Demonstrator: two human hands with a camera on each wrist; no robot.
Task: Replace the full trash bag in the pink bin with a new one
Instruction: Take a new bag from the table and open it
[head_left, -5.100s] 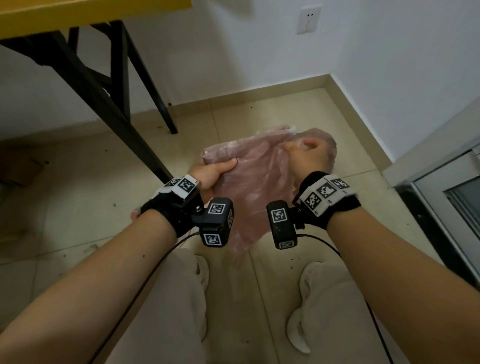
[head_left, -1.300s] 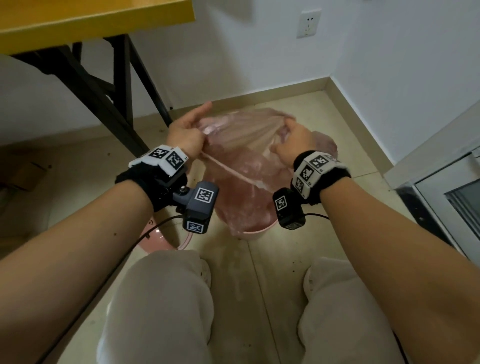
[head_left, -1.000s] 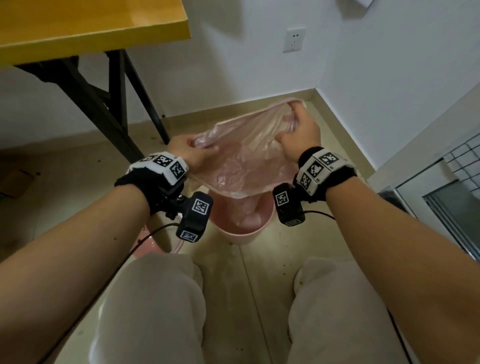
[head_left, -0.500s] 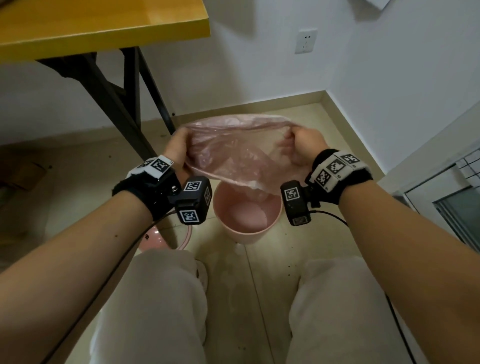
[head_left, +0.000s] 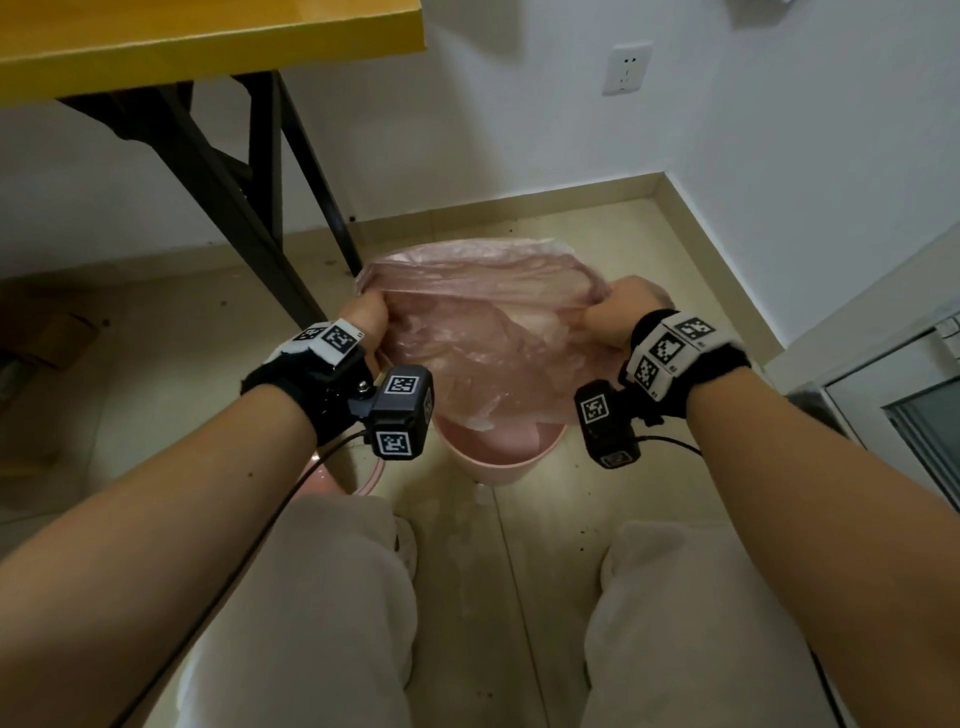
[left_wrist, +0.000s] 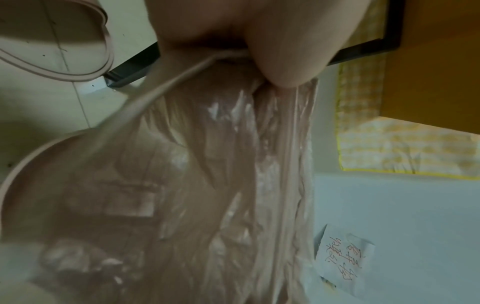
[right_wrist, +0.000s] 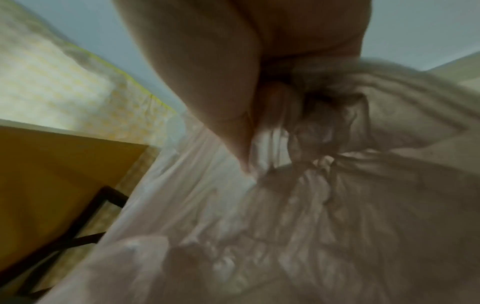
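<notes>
We hold the bag (head_left: 467, 332) spread over the bin (head_left: 501, 457), which stands on the floor between our knees. Our left hand (head_left: 363, 317) pinches one side of the mouth, our right hand (head_left: 621, 312) bunches the other in a closed grip (a pink ring (head_left: 371, 480) lies beside the bin).

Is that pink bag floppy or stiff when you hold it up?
Probably very floppy: the pink bag sags and wrinkles between the left hand and right hand. Likely light too, since it is thin and see-through. It might slip, so both hands bunch its edge.
</notes>
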